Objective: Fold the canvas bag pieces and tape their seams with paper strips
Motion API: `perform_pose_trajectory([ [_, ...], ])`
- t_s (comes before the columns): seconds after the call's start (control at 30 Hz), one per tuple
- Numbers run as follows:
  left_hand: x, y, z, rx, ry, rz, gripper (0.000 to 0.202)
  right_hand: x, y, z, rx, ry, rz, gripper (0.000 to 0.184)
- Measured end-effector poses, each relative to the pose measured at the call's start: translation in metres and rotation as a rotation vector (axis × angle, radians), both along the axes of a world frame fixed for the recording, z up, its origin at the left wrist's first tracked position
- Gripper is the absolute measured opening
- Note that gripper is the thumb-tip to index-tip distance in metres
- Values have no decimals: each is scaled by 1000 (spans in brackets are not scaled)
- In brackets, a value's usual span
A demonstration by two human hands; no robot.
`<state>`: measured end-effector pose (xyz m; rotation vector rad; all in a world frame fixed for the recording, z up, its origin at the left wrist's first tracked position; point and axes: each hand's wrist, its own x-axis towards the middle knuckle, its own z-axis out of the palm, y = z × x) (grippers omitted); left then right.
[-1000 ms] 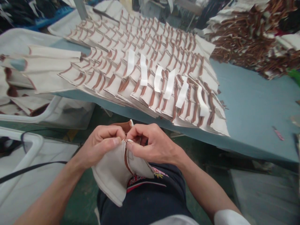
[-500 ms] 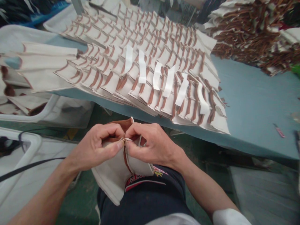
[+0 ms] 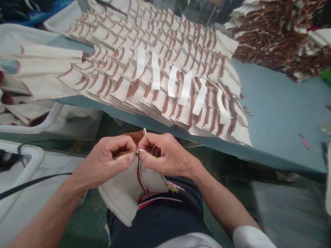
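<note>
Between my hands, above my lap, is a cream fabric piece with a brown lining and a brown-edged seam running down its middle. My left hand pinches its top edge just left of that seam. Right beside it, my right hand pinches the same edge on the other side, thumb and forefinger pressed together. The fingertips of both hands nearly meet at the seam. The lower part of the piece hangs loose and folds outward. Whatever lies right under my fingertips is hidden.
Overlapping rows of similar cream and brown pieces cover much of the blue-topped table. White strips lie across the front rows. A tall brown and cream pile stands back right, near a small pink item. White bins stand at left.
Both hands keep their pinch at the seam, with only slight finger movement. The view has shifted a little, so the table appears slightly further left and up.
</note>
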<state>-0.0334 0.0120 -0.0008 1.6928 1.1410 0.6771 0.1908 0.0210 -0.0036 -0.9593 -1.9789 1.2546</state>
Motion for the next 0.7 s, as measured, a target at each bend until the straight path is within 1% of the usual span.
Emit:
perform_pose_trajectory([
  [0.03,0,-1,1,-13,-2,6,28,2,0,1,60,-18,15,9],
  [0.1,2,-2,4,11,14,18,26,5,1,4,213,-72,31,10],
  [0.2,7,-3,10,123,57,33,24,7,1,7,425,-161,25,16],
  [0.27,10,-3,12,180,73,28,26,7,1,6,502,-198,17,21],
  [0.3,11,-3,12,190,77,25,27,6,1,5,513,-205,7,22],
  [0.33,11,-2,11,185,77,21,27,4,1,4,505,-202,-4,22],
  [0.4,9,-1,7,137,64,18,27,2,1,-1,438,-174,-39,21],
  [0.47,6,1,3,82,44,17,27,0,1,-5,325,-137,-70,18],
  [0.57,3,5,0,33,28,-6,28,-1,1,-8,163,-61,-70,14],
  [0.63,1,6,2,22,32,-35,28,-1,1,-7,116,-20,-56,14],
  [0.7,1,5,4,33,43,-53,27,0,0,-5,109,-20,-45,14],
])
